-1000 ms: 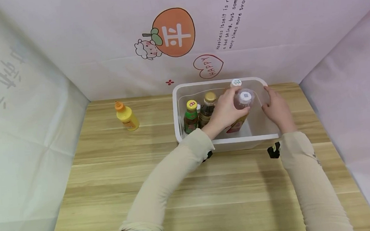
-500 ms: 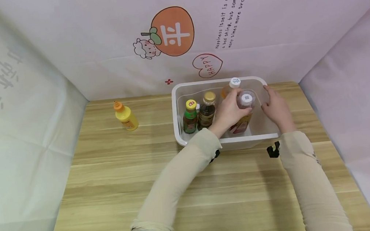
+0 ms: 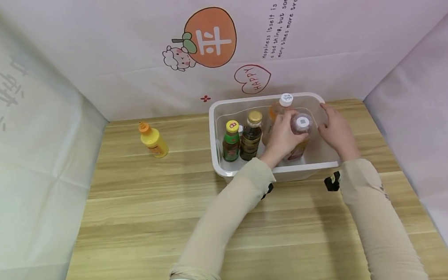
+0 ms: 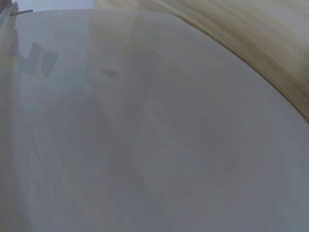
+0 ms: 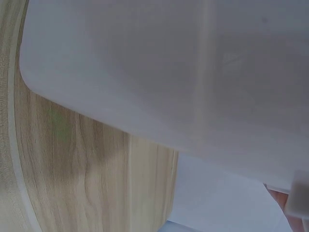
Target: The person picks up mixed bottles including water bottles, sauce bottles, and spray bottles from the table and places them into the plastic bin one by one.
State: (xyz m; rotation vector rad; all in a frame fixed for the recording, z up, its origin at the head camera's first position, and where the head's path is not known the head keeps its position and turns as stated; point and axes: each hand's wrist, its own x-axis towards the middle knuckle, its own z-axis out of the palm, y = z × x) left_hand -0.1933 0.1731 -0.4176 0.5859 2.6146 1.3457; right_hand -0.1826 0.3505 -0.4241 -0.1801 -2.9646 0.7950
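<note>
With its fingers and thumb around the neck, my left hand (image 3: 283, 135) holds a clear plastic bottle (image 3: 302, 123) with a white cap and a reddish label. The bottle is down inside a white plastic bin (image 3: 214, 147), upright at the right of the other bottles. My right hand (image 3: 338, 133) grips the bin's right rim, thumb on the inner side. Both wrist views mostly show the bin's pale outer wall (image 4: 169, 121), and fingertips peek in at the lower right corner of the right wrist view. My left hand partly hides the held bottle.
Inside the bin stand a yellow-capped green-label bottle (image 3: 230, 143), a dark gold-capped bottle (image 3: 251, 138) and an orange bottle (image 3: 286, 100) with a white cap. A yellow squeeze bottle (image 3: 154, 143) stands on the wooden table (image 3: 135, 219) at left. Printed cloth walls surround the table.
My left hand has moved right inside the bin with the clear bottle, which now sits lower. More of the dark and orange bottles shows. My right hand has stayed on the rim.
</note>
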